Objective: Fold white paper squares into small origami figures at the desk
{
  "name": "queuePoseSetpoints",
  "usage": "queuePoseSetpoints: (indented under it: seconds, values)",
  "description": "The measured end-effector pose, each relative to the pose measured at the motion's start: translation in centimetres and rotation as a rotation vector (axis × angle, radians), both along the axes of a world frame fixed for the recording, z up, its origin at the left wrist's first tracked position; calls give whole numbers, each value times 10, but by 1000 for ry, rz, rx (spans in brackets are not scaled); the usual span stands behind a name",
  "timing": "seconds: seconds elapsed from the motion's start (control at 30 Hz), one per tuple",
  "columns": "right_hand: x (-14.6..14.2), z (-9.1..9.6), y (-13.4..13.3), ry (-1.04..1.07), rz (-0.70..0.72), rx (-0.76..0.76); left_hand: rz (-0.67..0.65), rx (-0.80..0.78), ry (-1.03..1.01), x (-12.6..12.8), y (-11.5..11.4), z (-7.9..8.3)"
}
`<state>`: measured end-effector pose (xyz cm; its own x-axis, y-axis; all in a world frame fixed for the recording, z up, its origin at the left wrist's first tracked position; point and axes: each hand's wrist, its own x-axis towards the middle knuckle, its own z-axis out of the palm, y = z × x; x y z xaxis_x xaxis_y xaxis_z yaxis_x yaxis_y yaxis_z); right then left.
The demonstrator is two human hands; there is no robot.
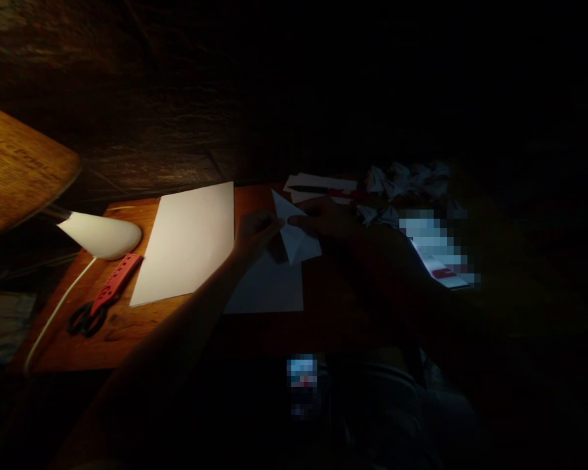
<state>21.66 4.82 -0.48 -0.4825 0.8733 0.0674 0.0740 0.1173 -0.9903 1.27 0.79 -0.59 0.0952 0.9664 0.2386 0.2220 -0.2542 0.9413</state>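
White folded paper (pixel 296 243) sits mid-counter (pixel 122 339), over a flat sheet (pixel 269 290). I see the left hand (pixel 255 230) pinched together on its left edge. Right hand (pixel 326 219) touches its upper edge; too dark, I cannot tell its grip. Lamp (pixel 102 236), scissors (pixel 85 318) and larger sheet (pixel 186 241) lie to the left.

My left grip (pixel 257 230) and right grip (pixel 323 220) are bare, both forearms (pixel 196 307) unsleeved; across my lap lies what may be grey cloth (pixel 372 398), very dim.
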Motion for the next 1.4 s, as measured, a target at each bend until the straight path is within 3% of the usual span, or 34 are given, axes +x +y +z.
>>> queuePoseSetpoints:
  seconds: [0.2, 0.37, 0.63, 0.93, 1.17, 1.4]
  values:
    - [2, -1, 1, -47, 79, 28, -19, -33, -20, 1, 3, -1]
    - [3, 2, 0, -168, 117, 126, 58, -51, -16, 2, 5, -2]
    - [3, 1, 4, -177, 163, 118, 84, -42, -93, 2, 4, -5]
    - [3, 6, 0, -237, 176, 132, 35, -87, 10, -1, 7, -3]
    - [2, 4, 1, -264, 185, 138, 70, -90, -53, -1, 6, -6]
    - [3, -4, 4, -76, 153, 159, 117, -93, -36, -4, 6, -5]
